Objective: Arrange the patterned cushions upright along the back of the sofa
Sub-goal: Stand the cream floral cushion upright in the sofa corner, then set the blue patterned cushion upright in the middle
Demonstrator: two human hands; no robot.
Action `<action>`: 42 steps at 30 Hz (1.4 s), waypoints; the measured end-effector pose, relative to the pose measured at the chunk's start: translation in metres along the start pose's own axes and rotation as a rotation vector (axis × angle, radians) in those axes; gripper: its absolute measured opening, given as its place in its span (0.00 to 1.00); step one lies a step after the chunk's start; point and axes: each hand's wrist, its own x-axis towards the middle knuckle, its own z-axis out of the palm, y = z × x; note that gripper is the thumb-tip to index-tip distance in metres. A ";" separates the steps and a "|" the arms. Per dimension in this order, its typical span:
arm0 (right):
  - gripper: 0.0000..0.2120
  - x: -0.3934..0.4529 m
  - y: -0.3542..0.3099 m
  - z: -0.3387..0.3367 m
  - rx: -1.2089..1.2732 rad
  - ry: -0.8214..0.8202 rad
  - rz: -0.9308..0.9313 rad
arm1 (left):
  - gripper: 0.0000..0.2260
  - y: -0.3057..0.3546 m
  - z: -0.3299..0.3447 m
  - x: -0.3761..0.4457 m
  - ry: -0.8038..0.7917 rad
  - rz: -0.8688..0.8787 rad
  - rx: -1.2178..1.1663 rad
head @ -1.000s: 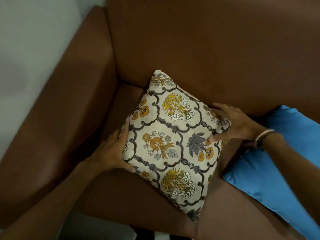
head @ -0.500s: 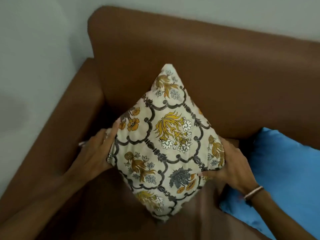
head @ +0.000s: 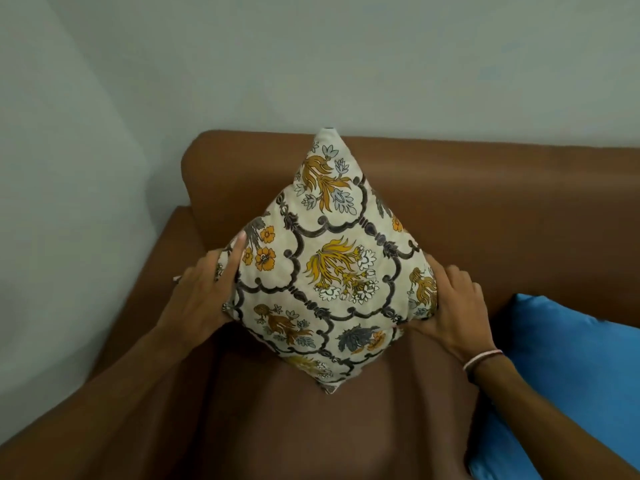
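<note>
A cream patterned cushion with yellow and orange flowers and dark scrolls stands on one corner on the brown sofa seat. Its top corner reaches the top of the sofa back. My left hand grips the cushion's left corner, thumb laid along the front face. My right hand holds the right corner, fingers behind it. The cushion leans towards the backrest near the sofa's left end.
A blue cushion lies on the seat at the right, close to my right wrist. The sofa's left armrest runs beside my left hand. A pale wall rises behind the sofa.
The cushion went from lying tilted on the seat to standing upright on its corner against the backrest. Both hands stayed on its side corners. My view lifted towards the wall.
</note>
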 end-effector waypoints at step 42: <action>0.36 -0.163 0.416 -0.093 1.003 -0.160 0.631 | 0.35 0.538 0.021 0.008 -0.072 -0.282 -0.918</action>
